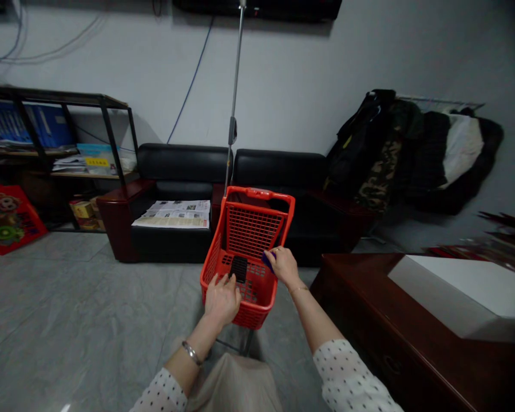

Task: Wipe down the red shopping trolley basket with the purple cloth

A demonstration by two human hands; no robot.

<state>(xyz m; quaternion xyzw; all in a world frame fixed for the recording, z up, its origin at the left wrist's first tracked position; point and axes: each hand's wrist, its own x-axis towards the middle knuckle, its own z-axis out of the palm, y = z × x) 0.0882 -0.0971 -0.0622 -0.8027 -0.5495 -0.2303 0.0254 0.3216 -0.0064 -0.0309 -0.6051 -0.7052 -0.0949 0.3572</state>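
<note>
A small red plastic shopping cart (pixel 248 309) stands directly in front of me, its basket walls cut with a grid of holes. My left hand (pixel 223 298) is at the basket's near left rim, fingers spread and pointing inward. Just beyond its fingertips is a black ribbed block (pixel 239 269) inside the basket; whether they touch it I cannot tell. Over the right side of the basket, my right hand (pixel 283 264) pinches a small dark blue piece (pixel 267 261), its kind unclear. A thin metal pole (pixel 236 86) rises by the cart's handle.
Behind the cart stands a black sofa (pixel 184 163) with newspapers (pixel 175 214) on its seat. A dark red wooden desk (pixel 369 320) bearing a white box (pixel 463 292) is close on the right. Shelves (pixel 86 103) stand left, and jackets (pixel 424 149) hang at back right.
</note>
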